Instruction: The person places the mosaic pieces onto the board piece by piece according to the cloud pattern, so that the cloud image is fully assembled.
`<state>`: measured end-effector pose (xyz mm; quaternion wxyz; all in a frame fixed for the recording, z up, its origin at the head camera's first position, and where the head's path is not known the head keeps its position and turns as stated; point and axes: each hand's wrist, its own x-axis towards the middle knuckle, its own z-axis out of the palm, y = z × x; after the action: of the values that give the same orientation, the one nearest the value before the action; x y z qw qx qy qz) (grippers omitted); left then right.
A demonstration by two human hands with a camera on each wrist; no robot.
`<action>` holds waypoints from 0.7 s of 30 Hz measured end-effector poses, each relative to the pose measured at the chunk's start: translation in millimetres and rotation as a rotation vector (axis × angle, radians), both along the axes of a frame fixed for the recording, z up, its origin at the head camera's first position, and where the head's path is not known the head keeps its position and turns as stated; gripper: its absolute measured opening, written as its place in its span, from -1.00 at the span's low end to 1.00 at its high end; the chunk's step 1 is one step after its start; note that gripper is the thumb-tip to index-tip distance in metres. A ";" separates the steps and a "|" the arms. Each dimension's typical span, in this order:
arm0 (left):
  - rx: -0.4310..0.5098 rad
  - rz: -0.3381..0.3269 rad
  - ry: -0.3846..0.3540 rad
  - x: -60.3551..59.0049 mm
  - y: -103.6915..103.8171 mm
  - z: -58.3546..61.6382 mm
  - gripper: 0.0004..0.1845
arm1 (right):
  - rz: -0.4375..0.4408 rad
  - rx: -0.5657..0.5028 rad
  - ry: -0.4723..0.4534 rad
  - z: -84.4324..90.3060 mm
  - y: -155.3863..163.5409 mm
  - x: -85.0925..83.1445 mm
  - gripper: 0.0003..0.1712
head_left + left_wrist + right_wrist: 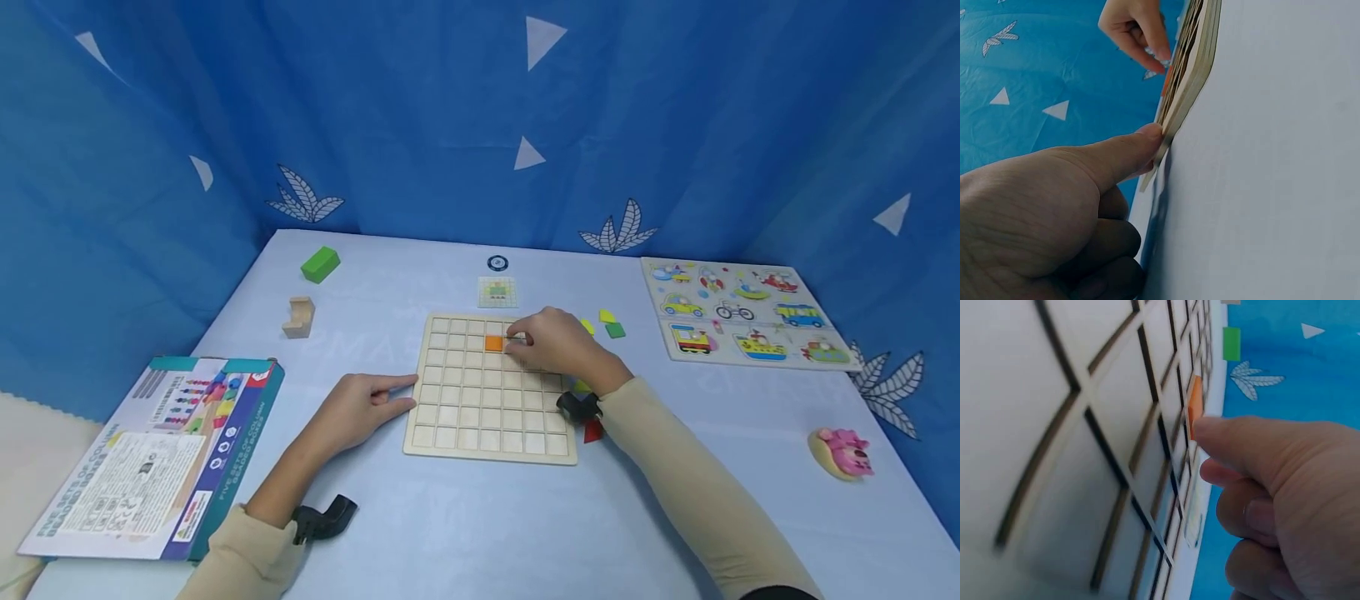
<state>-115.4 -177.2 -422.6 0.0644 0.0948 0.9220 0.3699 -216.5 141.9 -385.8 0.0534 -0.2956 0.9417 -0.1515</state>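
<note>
Item: square pale-wood grid board (491,387), lying flat on the light blue table (675,517), directly in front of the person.

Item: small flat orange square tile (493,342), sitting in a cell of the board's second row from the far edge, near the middle columns. It is lying just to the left of the right hand (558,346), whose fingertips are touching or nearly touching its right edge; that hand is much the nearer. The tile is square, so no long axis is applying.

Item: left hand (363,408), resting on the table at the board's left edge, forefinger extended and pressing against the rim, other fingers curled under, gripping nothing.

Right hand state: forefinger reaching to the tile, remaining fingers curled; whether it is pinching the tile or only pushing it cannot be told.

View notes: the right wrist camera is showing the tile (1195,412) standing slightly raised at one edge, not fully seated, which the head view is not revealing. The left wrist camera is showing the finger (1125,153) contacting the board's edge (1194,69).
</note>
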 end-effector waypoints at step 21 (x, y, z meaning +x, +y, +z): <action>0.002 -0.002 0.009 2.1 0.1 1.5 -0.58 | -0.304 -0.122 0.034 6.5 122.2 64.8 -0.72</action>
<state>-113.3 -177.2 -421.1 0.0605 0.0977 0.9217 0.3704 -151.6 264.1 -379.3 -0.0039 -0.1548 0.9654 -0.2097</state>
